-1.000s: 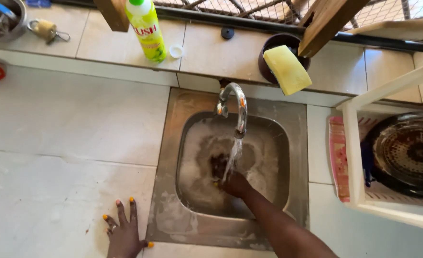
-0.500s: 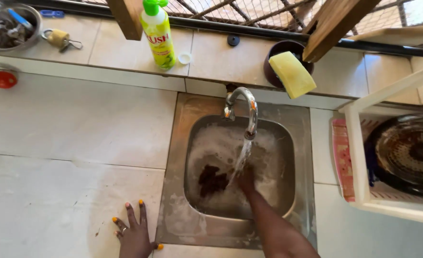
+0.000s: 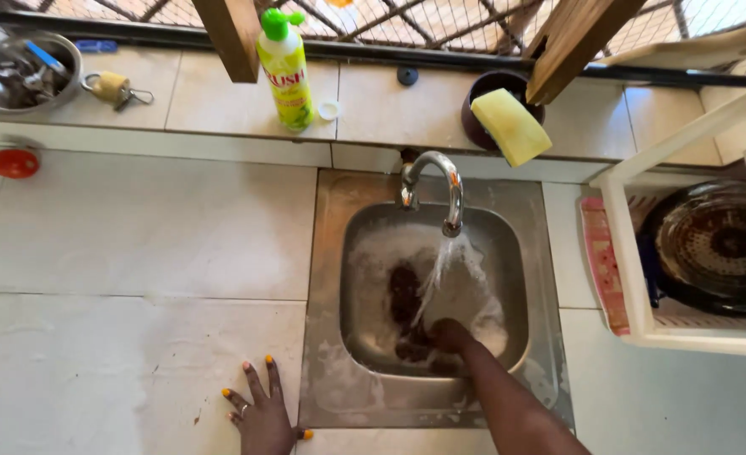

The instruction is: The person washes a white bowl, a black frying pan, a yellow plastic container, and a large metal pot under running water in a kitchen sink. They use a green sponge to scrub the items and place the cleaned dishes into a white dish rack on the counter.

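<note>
Fingers of left hand [image 3: 263, 413] spread flat on counter [image 3: 137, 337]; right hand [image 3: 449, 335] in sink [image 3: 339, 388], grip unclear.

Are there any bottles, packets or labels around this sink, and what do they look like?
Soap bottle: upright on the tiled ledge behind the sink, left of the tap; tall, yellow-green, green pump top, with a yellow label bearing red print.
No other package, sign or screen shows.

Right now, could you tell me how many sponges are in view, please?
1: a yellow sponge resting on the rim of the dark bowl on the ledge behind the tap. Foam in the sink may hide others.
</note>
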